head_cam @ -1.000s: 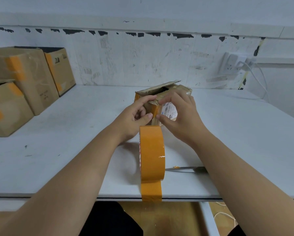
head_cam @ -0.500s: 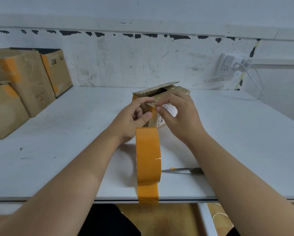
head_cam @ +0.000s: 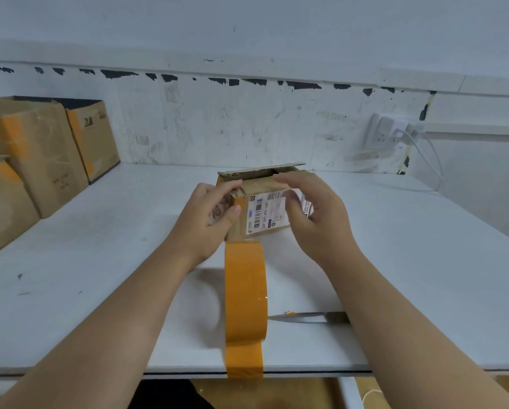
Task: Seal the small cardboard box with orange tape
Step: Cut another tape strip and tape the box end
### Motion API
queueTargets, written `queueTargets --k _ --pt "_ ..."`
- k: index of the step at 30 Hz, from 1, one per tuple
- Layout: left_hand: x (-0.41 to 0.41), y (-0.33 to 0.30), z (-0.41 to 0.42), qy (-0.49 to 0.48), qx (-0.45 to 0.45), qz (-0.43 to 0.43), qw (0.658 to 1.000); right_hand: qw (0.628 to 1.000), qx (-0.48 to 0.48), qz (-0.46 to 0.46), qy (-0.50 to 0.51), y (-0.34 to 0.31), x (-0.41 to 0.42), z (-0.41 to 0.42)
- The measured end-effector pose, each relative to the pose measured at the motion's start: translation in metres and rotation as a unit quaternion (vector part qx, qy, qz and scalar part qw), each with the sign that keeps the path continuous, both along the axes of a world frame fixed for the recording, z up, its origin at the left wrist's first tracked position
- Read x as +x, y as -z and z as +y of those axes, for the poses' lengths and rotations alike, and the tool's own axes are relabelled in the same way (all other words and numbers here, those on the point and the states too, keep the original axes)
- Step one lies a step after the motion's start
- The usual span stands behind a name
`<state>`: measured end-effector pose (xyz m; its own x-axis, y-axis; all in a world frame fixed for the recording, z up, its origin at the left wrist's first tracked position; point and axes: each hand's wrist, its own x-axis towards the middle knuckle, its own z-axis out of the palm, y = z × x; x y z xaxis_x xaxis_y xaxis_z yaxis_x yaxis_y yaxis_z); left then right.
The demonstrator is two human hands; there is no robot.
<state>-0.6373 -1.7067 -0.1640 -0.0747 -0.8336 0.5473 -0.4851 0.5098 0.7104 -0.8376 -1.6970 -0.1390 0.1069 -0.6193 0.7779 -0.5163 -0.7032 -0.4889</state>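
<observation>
The small cardboard box (head_cam: 263, 188) stands mid-table with a white barcode label on its near face and one top flap raised at the back. My left hand (head_cam: 210, 216) grips the box's left near corner, thumb on an orange tape strip there. My right hand (head_cam: 312, 214) hovers over the box's right side with fingers spread, blurred, and holds nothing. A roll of orange tape (head_cam: 245, 290) stands on edge in front of the box, its loose end stuck over the table's front edge.
A knife (head_cam: 303, 317) lies on the white table (head_cam: 424, 261) right of the roll, partly under my right forearm. Several taped cardboard boxes (head_cam: 37, 154) are stacked at the far left. A wall socket with a white cable (head_cam: 395, 132) sits at the back right.
My right hand has come off the box's front corner and moved right, fingers spread, uncovering the label. My left hand stays on the left corner. The roll has not moved.
</observation>
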Motion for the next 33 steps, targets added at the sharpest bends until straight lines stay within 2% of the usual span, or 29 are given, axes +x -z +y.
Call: queueTargets --k 7,14,19,20,23,27,33 --pt "0.013 -0.001 -0.002 -0.074 -0.011 -0.018 0.997 0.993 0.055 -0.082 0.070 0.004 -0.018 -0.008" --pt "0.018 -0.001 -0.009 -0.126 -0.024 0.001 0.992 0.996 0.082 0.003 0.037 0.006 -0.019 -0.004" --pt "0.018 -0.006 -0.009 -0.260 -0.051 0.029 0.964 0.995 0.074 0.073 0.014 0.006 -0.012 0.001" --pt "0.017 -0.006 -0.007 -0.247 -0.073 0.029 0.966 0.994 0.067 0.083 0.013 0.006 -0.010 0.002" --pt "0.009 -0.007 0.003 -0.128 -0.115 -0.005 0.985 0.994 0.050 0.093 0.009 0.006 -0.008 0.003" --pt "-0.001 -0.005 0.010 0.021 -0.085 -0.030 0.996 0.995 0.025 0.097 0.009 0.006 -0.005 0.005" --pt "-0.003 -0.004 0.011 0.087 -0.037 -0.032 0.995 0.993 -0.043 0.107 0.021 0.006 -0.001 0.007"
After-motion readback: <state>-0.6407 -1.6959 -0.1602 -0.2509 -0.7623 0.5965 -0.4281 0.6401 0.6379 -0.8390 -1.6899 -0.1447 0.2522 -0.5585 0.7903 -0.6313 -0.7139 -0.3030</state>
